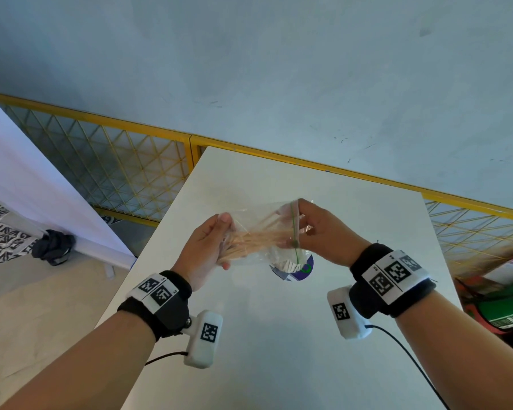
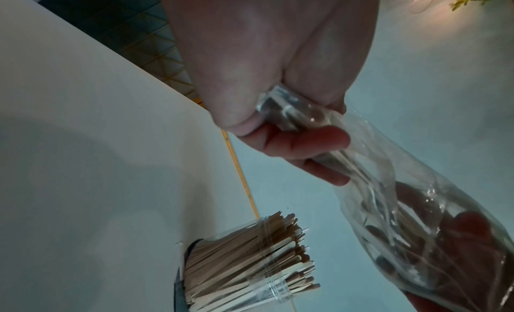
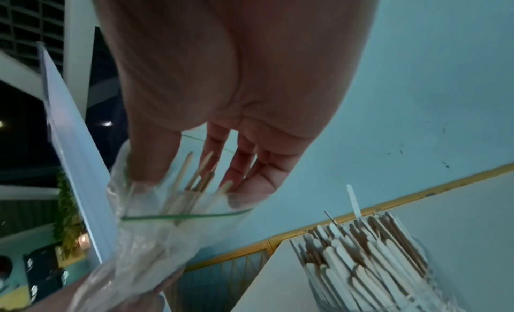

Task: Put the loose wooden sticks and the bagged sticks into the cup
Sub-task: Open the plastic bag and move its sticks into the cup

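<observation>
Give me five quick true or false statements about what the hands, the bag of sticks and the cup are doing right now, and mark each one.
1. Both hands hold the clear plastic bag above the table. True.
2. The bag is empty. False: wooden sticks lie inside it.
3. The left hand grips one end of the bag, curled around it. True.
4. The cup holds no sticks yet. False: it is already packed with upright sticks.
5. The right hand rests flat on the table. False: it is raised, with its fingers at the bag's open end by the green zip strip.
</observation>
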{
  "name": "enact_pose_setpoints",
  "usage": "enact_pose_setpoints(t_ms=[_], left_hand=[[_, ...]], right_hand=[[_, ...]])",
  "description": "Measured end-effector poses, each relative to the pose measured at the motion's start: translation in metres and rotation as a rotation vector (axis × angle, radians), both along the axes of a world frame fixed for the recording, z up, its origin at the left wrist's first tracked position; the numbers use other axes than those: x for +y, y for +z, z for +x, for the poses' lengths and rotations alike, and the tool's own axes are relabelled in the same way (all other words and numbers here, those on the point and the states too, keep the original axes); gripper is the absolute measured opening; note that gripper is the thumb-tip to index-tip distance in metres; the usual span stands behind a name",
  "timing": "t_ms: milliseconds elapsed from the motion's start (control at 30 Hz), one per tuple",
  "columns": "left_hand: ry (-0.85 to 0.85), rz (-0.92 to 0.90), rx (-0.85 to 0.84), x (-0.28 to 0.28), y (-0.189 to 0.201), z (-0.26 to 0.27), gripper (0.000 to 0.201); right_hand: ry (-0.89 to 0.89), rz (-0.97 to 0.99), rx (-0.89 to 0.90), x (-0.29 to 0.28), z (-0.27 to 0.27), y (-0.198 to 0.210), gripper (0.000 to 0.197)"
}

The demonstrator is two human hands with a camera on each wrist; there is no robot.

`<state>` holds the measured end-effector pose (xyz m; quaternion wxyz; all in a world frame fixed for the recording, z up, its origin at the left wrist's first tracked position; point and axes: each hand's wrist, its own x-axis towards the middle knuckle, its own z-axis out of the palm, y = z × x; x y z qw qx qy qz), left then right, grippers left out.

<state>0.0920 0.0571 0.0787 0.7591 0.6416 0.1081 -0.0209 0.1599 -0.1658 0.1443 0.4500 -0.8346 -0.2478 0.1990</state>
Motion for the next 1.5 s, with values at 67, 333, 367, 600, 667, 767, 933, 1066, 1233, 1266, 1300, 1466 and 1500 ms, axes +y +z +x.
enact_pose_setpoints(t_ms=[67, 333, 367, 600, 667, 767, 933, 1066, 1233, 1266, 1300, 1466, 1500], left_hand=[[0.006, -0.001, -0.004, 0.0, -0.001, 0.0, 0.037], [0.025, -0.005, 0.041, 0.003, -0.004, 0.0, 0.04], [0.034, -0.006, 0.042, 0.004, -0.005, -0.001, 0.039], [0.105, -0.054, 0.037, -0.002, -0.003, -0.002, 0.041], [0.118, -0.025, 0.007, -0.006, -0.002, 0.0, 0.041], [0.124, -0.008, -0.02, -0.008, -0.003, 0.002, 0.04], [0.117, 0.059, 0.004, 0.008, -0.008, 0.0, 0.035], [0.141, 0.046, 0.043, 0.022, -0.014, -0.003, 0.034], [0.159, 0.035, 0.053, 0.025, -0.017, -0.005, 0.034], [0.167, 0.031, 0.061, 0.026, -0.017, -0.005, 0.034], [0.173, 0.03, 0.07, 0.028, -0.018, -0.006, 0.034], [0.181, 0.031, 0.098, 0.031, -0.023, -0.006, 0.034], [0.197, 0.006, 0.099, 0.031, -0.023, -0.005, 0.033]], right_hand=[[-0.049, 0.012, -0.025, 0.005, -0.004, 0.001, 0.047], [0.022, -0.1, -0.096, 0.01, -0.007, -0.004, 0.053], [0.023, -0.117, -0.093, 0.01, -0.007, -0.005, 0.044], [-0.021, -0.064, -0.016, 0.021, -0.01, -0.012, 0.024], [0.023, -0.061, -0.043, 0.029, -0.014, -0.017, 0.021], [-0.068, -0.029, -0.061, 0.032, -0.011, -0.026, 0.015], [-0.258, 0.106, 0.139, 0.015, -0.002, -0.019, 0.015], [-0.312, 0.225, 0.259, -0.005, 0.007, -0.009, 0.013], [-0.305, 0.181, 0.205, -0.018, 0.014, 0.002, 0.013], [-0.321, 0.176, 0.182, -0.022, 0.016, 0.005, 0.012], [-0.346, 0.173, 0.156, -0.026, 0.019, 0.009, 0.012], [-0.449, 0.05, -0.083, -0.047, 0.038, 0.033, 0.013], [-0.424, -0.032, -0.138, -0.048, 0.041, 0.037, 0.011]])
